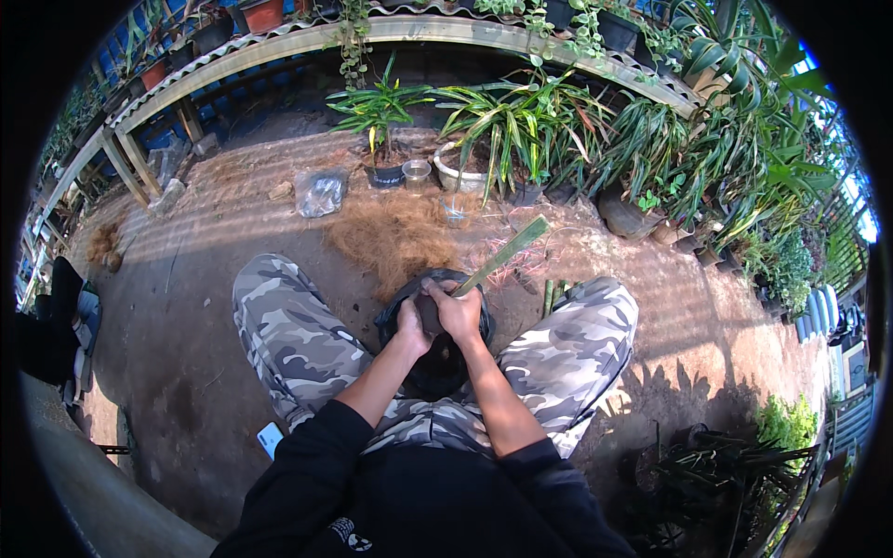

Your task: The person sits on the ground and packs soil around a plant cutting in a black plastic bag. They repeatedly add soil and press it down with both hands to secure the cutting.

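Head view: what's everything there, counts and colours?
Flat strip: one, green, centre
Lump: one, dark brown, centre
Plastic: one, black, beneath lump
Fibre: one pile, brown, ahead
Bag: one, clear, ahead
Cup: one, clear, beyond fibre
Strands: several, pink, right of fibre
Potted plants: many, green, back, right
Shelf: one, pale, back
Flat object: one, white, lower left
Trousers: one pair, grey camouflage, below
Sleeves: two, black, bottom
Left fingers: one set, bare, on lump
Right fingers: one set, bare, on strip

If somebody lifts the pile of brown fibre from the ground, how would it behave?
The brown fibre is probably light for its size, since it looks loose and fluffy. It would likely sag, being made of thin strands. Its ragged edge suggests some might fall away.
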### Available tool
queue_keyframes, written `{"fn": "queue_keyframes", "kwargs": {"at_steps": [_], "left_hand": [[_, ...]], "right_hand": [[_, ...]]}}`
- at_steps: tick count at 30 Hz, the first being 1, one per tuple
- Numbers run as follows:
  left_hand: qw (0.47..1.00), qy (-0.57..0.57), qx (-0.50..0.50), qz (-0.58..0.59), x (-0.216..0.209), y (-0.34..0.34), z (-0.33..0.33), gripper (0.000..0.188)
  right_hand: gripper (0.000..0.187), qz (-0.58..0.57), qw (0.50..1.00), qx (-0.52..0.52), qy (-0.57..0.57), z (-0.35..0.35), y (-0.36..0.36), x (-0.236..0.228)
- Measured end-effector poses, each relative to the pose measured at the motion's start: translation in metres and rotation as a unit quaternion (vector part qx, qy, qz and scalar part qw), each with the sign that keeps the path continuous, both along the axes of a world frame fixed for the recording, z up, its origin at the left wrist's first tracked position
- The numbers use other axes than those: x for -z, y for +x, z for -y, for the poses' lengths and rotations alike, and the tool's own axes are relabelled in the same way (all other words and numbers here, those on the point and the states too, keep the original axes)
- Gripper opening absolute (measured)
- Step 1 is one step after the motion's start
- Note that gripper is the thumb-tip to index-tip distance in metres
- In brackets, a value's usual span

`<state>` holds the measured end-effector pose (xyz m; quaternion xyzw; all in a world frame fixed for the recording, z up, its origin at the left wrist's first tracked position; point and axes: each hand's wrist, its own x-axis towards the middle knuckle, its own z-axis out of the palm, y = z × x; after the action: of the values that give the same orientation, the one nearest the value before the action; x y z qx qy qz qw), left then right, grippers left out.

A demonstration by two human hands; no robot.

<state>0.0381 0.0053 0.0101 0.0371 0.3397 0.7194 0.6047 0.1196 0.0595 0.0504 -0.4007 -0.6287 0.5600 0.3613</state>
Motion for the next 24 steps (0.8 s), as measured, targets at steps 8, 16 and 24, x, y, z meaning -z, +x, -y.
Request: {"fn": "queue_keyframes", "kwargs": {"at_steps": [8,16,24], "left_hand": [[0.999,-0.016,-0.018,0.049,-0.007,-0.004,0.001,0.044],[0.998,-0.009,0.013,0.054,0.007,-0.009,-0.008,0.032],[0.999,-0.034,-0.025,0.010,-0.007,-0.001,-0.003,0.046]], "right_hand": [[0.034,-0.045,0.998,0.007,0.051,-0.008,0.005,0.005],[0.011,-0.127,0.989,0.034,-0.061,-0.008,0.000,0.006],[0.024,-0.068,0.977,-0.015,0.203,-0.006,0.002,-0.001]]}}
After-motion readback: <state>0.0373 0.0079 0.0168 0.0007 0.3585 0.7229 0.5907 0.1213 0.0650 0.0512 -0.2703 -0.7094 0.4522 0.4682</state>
